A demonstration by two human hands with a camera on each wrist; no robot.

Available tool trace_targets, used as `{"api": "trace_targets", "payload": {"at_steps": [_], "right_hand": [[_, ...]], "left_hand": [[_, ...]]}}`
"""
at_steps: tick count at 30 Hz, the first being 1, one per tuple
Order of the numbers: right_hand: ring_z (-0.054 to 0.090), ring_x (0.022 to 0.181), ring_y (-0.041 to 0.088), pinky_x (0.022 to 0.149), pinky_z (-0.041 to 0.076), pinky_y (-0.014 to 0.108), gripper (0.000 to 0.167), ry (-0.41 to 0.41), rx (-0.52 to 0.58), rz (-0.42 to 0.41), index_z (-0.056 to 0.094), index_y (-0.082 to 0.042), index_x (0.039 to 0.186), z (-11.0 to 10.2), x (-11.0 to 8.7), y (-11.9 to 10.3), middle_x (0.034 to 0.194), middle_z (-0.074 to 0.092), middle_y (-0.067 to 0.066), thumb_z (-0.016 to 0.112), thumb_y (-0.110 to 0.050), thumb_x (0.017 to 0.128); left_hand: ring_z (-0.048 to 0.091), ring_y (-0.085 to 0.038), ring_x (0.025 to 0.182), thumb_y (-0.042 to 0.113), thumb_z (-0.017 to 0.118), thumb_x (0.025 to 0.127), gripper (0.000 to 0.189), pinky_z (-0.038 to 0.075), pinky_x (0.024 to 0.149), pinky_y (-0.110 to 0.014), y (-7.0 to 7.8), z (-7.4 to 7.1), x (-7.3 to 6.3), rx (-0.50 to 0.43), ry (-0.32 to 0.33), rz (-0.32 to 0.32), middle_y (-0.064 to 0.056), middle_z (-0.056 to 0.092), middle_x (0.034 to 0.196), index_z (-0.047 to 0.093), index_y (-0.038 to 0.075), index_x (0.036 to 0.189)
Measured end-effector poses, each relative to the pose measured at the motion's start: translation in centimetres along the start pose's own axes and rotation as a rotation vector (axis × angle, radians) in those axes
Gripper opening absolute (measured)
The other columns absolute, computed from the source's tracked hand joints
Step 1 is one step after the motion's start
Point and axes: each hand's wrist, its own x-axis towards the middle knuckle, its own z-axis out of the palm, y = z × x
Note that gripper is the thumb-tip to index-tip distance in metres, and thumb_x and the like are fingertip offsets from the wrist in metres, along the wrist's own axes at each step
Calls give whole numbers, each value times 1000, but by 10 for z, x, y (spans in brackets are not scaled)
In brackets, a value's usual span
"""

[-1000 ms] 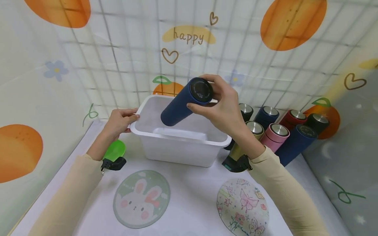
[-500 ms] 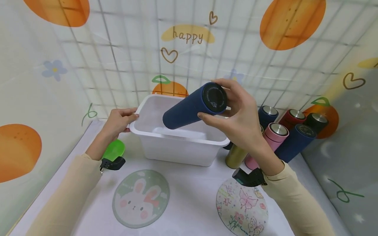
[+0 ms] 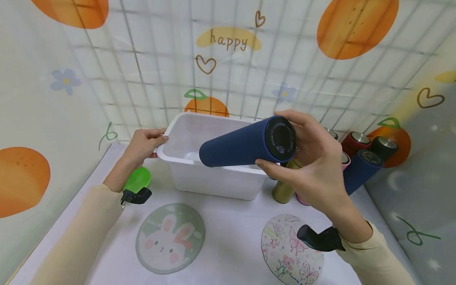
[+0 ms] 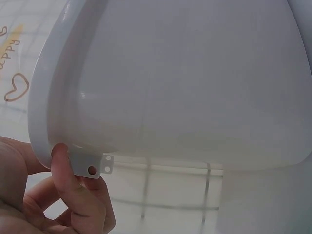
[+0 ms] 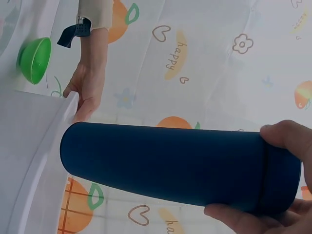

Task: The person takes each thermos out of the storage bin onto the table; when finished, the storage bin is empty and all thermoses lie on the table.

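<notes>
My right hand [image 3: 317,166] grips a dark blue thermos bottle [image 3: 235,146] round its black-topped lid end. The thermos lies nearly level, base to the left, above the front part of a white plastic bin [image 3: 213,182]. In the right wrist view, the thermos [image 5: 165,165] spans most of the picture, with fingers [image 5: 287,136] at its lid. At the bin's left end, my left hand [image 3: 142,146] pinches the rim between thumb and fingers. The left wrist view shows that thumb [image 4: 63,170] on the bin's edge [image 4: 41,107]. Part of the bin's inside is hidden behind the thermos.
Several thermos bottles stand at the right, among them a blue one [image 3: 363,168], a red one [image 3: 356,140] and a gold one [image 3: 283,190]. A green bowl [image 3: 138,179] sits by the left wrist. Two round mats, rabbit [image 3: 171,237] and butterfly [image 3: 285,253], lie in front.
My right hand has moved right and toward the front with the thermos, which has tipped from slanting to nearly level. The left hand keeps its place on the bin's rim.
</notes>
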Motion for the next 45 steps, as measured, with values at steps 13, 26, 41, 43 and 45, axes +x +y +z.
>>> {"api": "trace_targets", "payload": {"at_steps": [13, 26, 41, 43, 45], "right_hand": [[64, 110, 32, 92, 53, 32, 85, 4, -50, 58, 53, 16, 130, -19, -33, -17, 120, 63, 30, 80, 32, 52], [64, 112, 24, 89, 52, 24, 93, -23, -245, 180, 53, 13, 133, -43, -63, -33, 124, 63, 25, 83, 31, 48], [65, 99, 11, 80, 54, 18, 98, -40, -626, 465, 54, -12, 142, -64, -97, -50, 118, 66, 4, 91, 16, 56], [66, 96, 11, 79, 54, 18, 98, -40, -638, 486, 54, -13, 142, -67, -102, -50, 117, 67, 3, 91, 15, 56], [66, 95, 11, 77, 55, 18, 97, -34, -642, 516, 54, -15, 142, -70, -107, -49, 117, 66, 2, 92, 13, 57]], "left_hand": [[64, -12, 83, 27, 62, 101, 49, 58, 66, -25, 1, -1, 0, -4, -3, -6, -21, 59, 130, 53, 10, 146], [66, -15, 87, 25, 62, 100, 49, 58, 66, -26, 1, -1, 1, -14, 2, -20, -22, 58, 134, 53, 9, 145], [65, -15, 86, 25, 63, 100, 49, 57, 65, -25, 2, 1, 0, -7, 8, -21, -22, 60, 130, 54, 10, 145], [64, -13, 85, 25, 63, 99, 49, 57, 64, -25, 2, 0, -1, -4, 7, -21, -22, 60, 130, 54, 10, 145], [64, -11, 84, 25, 63, 100, 49, 57, 65, -24, 2, -1, -2, -2, 5, -27, -21, 59, 131, 54, 10, 145]]}}
